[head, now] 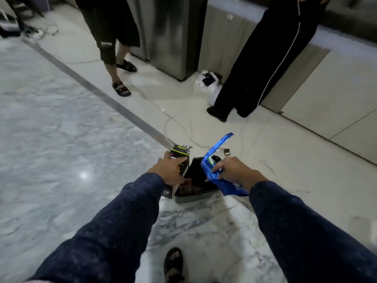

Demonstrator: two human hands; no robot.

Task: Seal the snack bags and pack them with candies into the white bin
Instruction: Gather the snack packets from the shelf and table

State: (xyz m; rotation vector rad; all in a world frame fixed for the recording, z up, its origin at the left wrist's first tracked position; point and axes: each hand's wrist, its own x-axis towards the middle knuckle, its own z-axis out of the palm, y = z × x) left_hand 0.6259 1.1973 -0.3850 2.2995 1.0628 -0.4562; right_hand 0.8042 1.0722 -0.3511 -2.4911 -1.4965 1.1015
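My left hand grips a black snack bag with green and white lettering, held upright at the left side of a bin. My right hand grips a blue snack bag, tilted over the bin's right side. The bin sits on the floor below both hands; its rim looks grey in this dim light and its inside is dark. Reddish packets show inside it. Both arms wear dark blue sleeves.
Two people stand beyond the bin: bare legs in black sandals at the left, black trousers at the right. A steel fridge, a cabinet front, a white bag and thin cables lie behind. My sandalled foot is below.
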